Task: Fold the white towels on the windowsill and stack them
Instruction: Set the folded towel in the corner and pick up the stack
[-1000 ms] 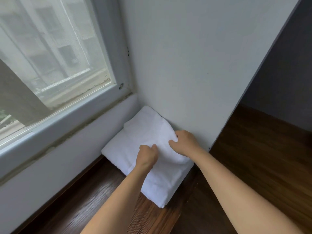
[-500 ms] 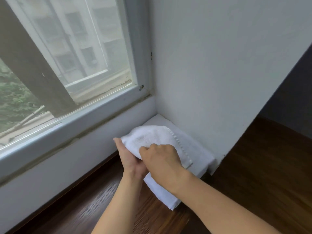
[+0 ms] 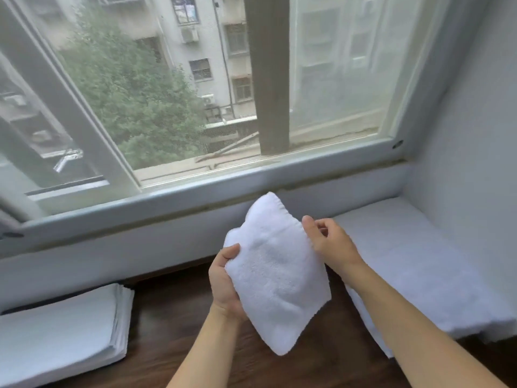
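Observation:
A small folded white towel [image 3: 275, 273] is held in the air above the dark wooden windowsill [image 3: 179, 331]. My left hand [image 3: 223, 284] grips its left edge from below, thumb on top. At the towel's upper right edge my right hand [image 3: 327, 242] has its fingers curled, and they seem to pinch that edge. A larger folded white towel [image 3: 414, 264] lies on the sill in the right corner against the wall. A neat stack of folded white towels [image 3: 61, 337] lies on the sill at the lower left.
The window frame and glass [image 3: 195, 107] run along the back of the sill. A white wall [image 3: 481, 135] closes the right side. Bare dark wood shows between the left stack and the right towel.
The small towel has been lifted off the large towel in the right corner and carried left into the air. My view has turned left, bringing the left stack into sight.

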`<state>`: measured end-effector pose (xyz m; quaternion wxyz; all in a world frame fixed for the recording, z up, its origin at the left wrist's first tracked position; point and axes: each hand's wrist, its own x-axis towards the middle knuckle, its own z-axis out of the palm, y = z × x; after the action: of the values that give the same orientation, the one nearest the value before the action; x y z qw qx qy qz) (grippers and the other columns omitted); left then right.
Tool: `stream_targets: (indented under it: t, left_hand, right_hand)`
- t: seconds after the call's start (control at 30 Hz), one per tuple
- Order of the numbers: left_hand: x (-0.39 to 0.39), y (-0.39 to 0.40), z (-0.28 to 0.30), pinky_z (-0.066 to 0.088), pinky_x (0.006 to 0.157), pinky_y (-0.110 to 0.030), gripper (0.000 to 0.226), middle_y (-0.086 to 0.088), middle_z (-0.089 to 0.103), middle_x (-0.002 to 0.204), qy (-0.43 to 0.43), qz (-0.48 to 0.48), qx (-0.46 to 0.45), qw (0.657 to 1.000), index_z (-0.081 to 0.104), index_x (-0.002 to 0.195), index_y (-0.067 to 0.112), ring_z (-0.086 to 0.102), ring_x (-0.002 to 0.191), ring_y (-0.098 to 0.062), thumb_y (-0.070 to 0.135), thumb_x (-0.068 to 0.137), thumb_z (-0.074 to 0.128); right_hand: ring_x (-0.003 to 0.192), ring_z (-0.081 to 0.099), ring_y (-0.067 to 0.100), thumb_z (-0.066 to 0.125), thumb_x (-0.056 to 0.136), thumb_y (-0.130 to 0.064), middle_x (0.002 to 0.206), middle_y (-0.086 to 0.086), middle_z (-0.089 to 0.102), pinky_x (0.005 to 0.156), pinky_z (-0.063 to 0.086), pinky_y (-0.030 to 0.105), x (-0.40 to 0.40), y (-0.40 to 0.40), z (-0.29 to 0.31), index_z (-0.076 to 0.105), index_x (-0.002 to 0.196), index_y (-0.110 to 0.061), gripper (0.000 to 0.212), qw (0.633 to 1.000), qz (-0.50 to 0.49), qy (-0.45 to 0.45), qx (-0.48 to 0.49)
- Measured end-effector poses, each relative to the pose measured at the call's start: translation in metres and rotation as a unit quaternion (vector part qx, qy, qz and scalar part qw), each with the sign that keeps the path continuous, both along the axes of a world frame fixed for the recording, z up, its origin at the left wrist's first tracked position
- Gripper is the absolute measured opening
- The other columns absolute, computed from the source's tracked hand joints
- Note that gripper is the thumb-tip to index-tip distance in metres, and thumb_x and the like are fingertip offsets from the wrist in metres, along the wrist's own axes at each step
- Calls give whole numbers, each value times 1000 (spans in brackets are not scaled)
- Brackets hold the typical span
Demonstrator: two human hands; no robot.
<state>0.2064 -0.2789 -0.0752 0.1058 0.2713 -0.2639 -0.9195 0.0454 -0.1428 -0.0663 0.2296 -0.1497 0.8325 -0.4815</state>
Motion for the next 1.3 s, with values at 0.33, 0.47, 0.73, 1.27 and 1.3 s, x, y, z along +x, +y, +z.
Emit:
stream_targets:
  t: [0.33,0.47,0.73,1.27,1.3]
  left_hand:
    - [130,-93,7,56,91,-44,64,-22,71,119,-6,-129,-93,987,67,130,-2,70,104,-39,17,69,68]
    - [167,-122,0,54,92,-47,57,-22,69,123,-63,-125,-164,977,72,124,4,67,105,-40,16,69,70]
    - [185,-189,20,60,79,-38,45,-17,74,119,-66,53,-290,953,67,128,8,71,105,-33,25,87,74]
    - [182,-215,53,43,71,-28,10,14,58,75,-40,96,-555,825,76,80,36,49,74,-9,32,88,71]
    - [183,-215,56,42,70,-25,11,16,57,73,-44,78,-571,816,75,79,36,49,71,-7,31,89,72]
  right_hand:
    - [102,71,32,59,94,-63,109,12,74,94,52,45,76,-128,14,72,123,-4,67,856,169,-447,-199]
    - [120,68,37,77,87,-28,131,22,69,106,52,48,104,-167,12,70,129,-4,49,888,207,-375,-166]
    - [108,72,35,72,94,-16,122,23,73,92,59,41,141,-204,20,70,123,2,34,904,263,-272,-200]
    - [92,62,10,60,96,-40,97,-2,71,85,50,25,153,-215,34,73,110,-15,31,929,231,-7,-289]
    - [88,64,10,57,98,-41,94,-4,72,80,51,26,155,-214,34,72,107,-15,32,930,227,13,-289]
